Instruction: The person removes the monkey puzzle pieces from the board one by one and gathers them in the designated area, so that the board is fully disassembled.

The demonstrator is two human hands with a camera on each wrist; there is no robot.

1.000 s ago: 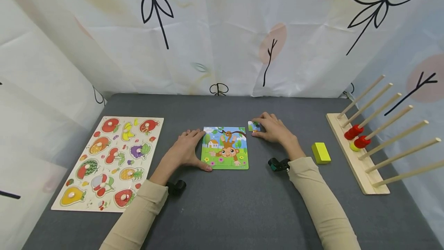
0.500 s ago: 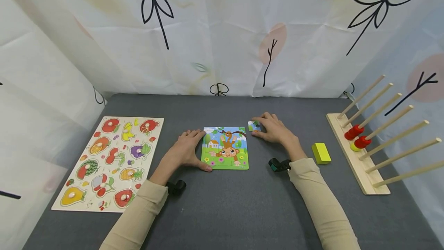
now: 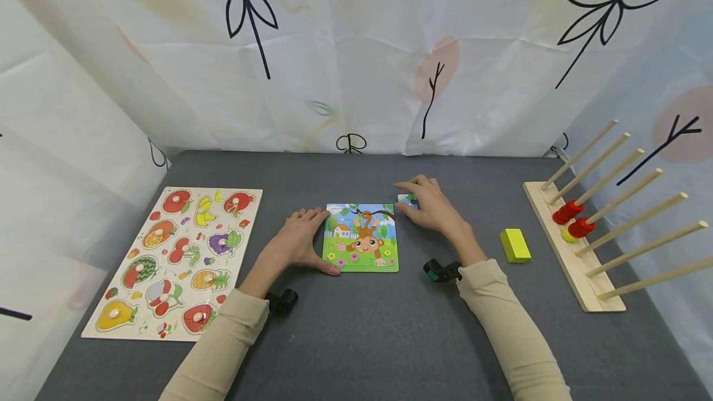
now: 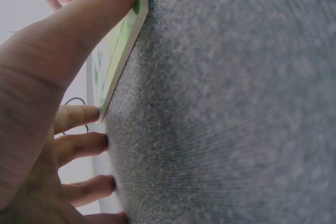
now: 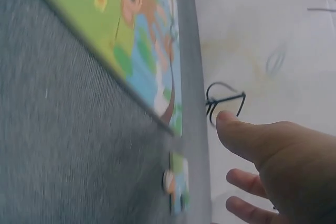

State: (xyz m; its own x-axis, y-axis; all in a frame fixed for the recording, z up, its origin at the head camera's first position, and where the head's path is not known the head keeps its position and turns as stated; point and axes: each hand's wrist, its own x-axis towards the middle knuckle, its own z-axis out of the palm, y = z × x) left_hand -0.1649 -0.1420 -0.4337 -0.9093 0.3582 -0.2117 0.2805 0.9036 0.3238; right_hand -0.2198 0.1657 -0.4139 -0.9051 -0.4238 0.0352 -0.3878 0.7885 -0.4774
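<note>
A square monkey puzzle [image 3: 362, 243] lies flat on the grey table in the head view. My left hand [image 3: 298, 240] rests along its left side, fingers spread: the thumb touches the near edge and the index fingertip is at the far left corner. Just right of the puzzle's far right corner is a small loose puzzle piece [image 3: 408, 199], partly covered by my right hand [image 3: 433, 208]. In the right wrist view that puzzle piece [image 5: 179, 182] lies on the table, apart from the thumb and fingers, which hold nothing.
On the left lies a white fruit peg puzzle board [image 3: 184, 258], partly under the left sleeve. A yellow block [image 3: 515, 245] sits right of the right wrist. Further right stands a wooden peg rack [image 3: 579, 252] with red beads [image 3: 581, 228]. A printed cloth [image 3: 362, 67] hangs behind.
My right hand had its thumb and index at the puzzle piece's edges; now it has shifted slightly left and away from me, over it. The left hand and the puzzle stay put.
</note>
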